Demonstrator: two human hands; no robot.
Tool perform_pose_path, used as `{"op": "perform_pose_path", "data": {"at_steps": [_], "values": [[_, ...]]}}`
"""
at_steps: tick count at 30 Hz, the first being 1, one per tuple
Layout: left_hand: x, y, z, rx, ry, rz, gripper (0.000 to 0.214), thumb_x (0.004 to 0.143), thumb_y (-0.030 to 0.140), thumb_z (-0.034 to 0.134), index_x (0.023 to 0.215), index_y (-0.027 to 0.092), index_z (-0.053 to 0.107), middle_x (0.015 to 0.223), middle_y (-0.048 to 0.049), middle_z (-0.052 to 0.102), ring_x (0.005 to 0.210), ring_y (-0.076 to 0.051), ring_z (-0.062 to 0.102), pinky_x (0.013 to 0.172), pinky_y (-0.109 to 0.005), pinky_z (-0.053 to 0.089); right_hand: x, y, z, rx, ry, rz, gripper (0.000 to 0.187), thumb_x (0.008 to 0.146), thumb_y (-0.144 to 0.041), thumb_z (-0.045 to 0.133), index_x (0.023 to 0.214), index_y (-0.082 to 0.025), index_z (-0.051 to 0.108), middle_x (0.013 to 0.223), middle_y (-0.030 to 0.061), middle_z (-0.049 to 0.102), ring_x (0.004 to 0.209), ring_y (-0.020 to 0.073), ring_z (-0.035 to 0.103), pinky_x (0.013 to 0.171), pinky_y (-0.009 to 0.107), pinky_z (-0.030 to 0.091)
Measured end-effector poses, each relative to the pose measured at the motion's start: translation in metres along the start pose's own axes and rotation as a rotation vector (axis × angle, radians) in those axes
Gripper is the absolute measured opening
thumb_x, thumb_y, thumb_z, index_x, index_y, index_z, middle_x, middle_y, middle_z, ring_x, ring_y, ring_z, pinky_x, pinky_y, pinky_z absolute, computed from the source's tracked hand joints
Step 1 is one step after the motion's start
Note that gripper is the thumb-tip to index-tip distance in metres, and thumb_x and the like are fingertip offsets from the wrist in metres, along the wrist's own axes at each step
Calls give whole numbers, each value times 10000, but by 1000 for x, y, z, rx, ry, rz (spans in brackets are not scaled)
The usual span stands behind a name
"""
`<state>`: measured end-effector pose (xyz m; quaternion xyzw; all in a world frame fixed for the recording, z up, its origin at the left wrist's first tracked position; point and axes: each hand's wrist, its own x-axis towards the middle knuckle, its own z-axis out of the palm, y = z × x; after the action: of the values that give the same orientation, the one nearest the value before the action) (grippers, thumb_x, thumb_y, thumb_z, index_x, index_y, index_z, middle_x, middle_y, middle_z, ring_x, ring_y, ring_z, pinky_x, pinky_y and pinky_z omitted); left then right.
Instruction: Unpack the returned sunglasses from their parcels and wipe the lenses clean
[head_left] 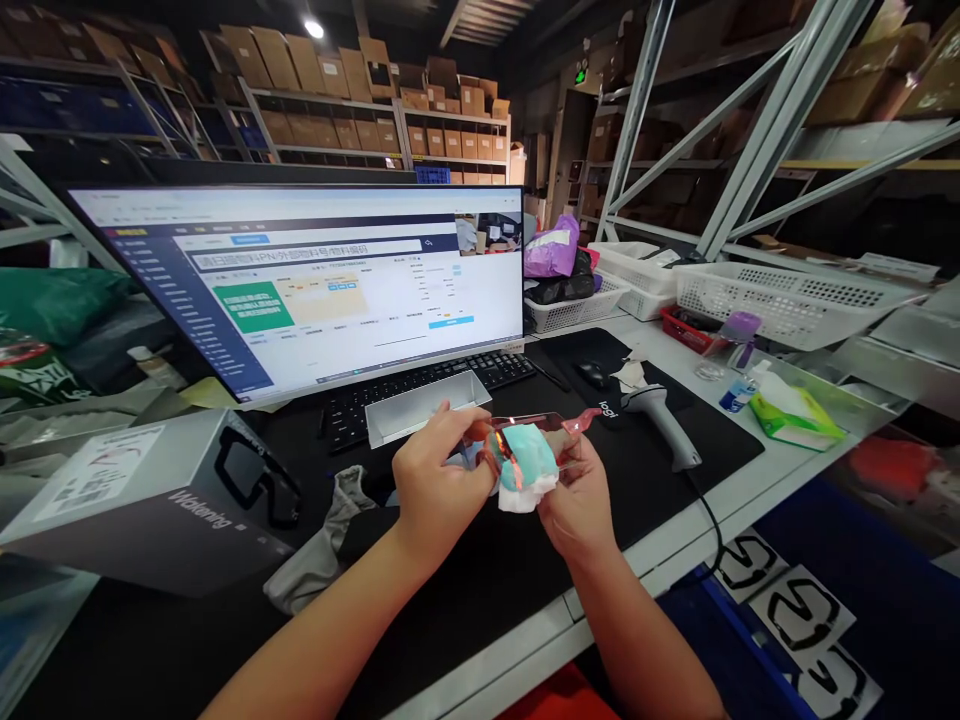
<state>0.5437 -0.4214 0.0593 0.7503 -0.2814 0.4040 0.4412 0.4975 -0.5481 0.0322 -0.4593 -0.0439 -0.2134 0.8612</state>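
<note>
A pair of sports glasses (581,421) with shiny reddish lenses and a pinkish frame is held over the desk, in front of the monitor. My left hand (442,470) is closed round one side of it. My right hand (581,500) grips the other side, fingers partly hidden behind it. Between the hands, a crumpled teal and white wad (529,465), perhaps cloth or tissue, lies against the lenses. Just beyond my left hand is an open silver-grey box part (427,408). A grey fabric pouch (322,560) rests on the desk to the left.
A grey box (172,500) printed with goggles stands at left. Behind are a lit monitor (337,290) and keyboard (510,370). To the right lie a mouse (592,374), barcode scanner (660,420), tissue pack (795,410) and white baskets (787,295).
</note>
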Motion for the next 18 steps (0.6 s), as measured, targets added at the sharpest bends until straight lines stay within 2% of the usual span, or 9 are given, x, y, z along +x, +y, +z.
{"op": "perform_pose_path", "data": {"at_steps": [3,6,8,11,13,15,18], "values": [[0,0,0,7,-11,-15,224,735,125,630,913,221,725,777,42,748,693,-153,707,1085,-432,541,0,4,-2,-7,-13,1,300,605,-248,923,846,-264,745,844,7,718,752,176,649,754,316,562],[1,0,0,3,-25,-33,210,743,143,633,909,220,736,769,42,747,693,-154,710,1082,-416,541,1,2,-8,-20,-120,-20,147,718,-323,870,836,-267,802,942,50,737,927,229,688,909,384,548],[2,0,-2,0,-29,-55,196,750,153,633,902,212,743,763,37,747,687,-150,706,1074,-402,545,2,-2,-13,-26,-223,-25,221,727,-397,868,908,-277,826,1081,74,728,1028,258,679,969,417,529],[4,0,-4,6,-36,-90,185,759,168,632,898,195,750,747,32,742,656,-137,684,1069,-390,547,3,-5,-17,-48,-376,-97,434,626,-472,926,1012,-298,833,1171,81,696,1074,269,657,971,411,529],[4,1,-4,9,-39,-94,190,751,167,627,894,193,749,749,33,741,653,-134,679,1082,-394,537,5,-3,-19,-125,-349,-191,340,656,-410,925,971,-311,842,1058,60,717,994,226,659,903,353,540],[3,1,-3,8,-48,-88,193,745,162,619,885,198,746,762,32,746,676,-138,692,1090,-395,529,6,1,-19,-204,-234,-267,174,731,-301,885,900,-320,848,907,32,727,864,177,650,811,298,536],[0,3,0,6,-77,-88,189,751,164,615,883,207,743,771,33,751,703,-147,710,1087,-392,531,7,6,-19,-199,-116,-282,107,745,-249,874,823,-316,845,800,9,726,742,147,631,742,279,529]]}}
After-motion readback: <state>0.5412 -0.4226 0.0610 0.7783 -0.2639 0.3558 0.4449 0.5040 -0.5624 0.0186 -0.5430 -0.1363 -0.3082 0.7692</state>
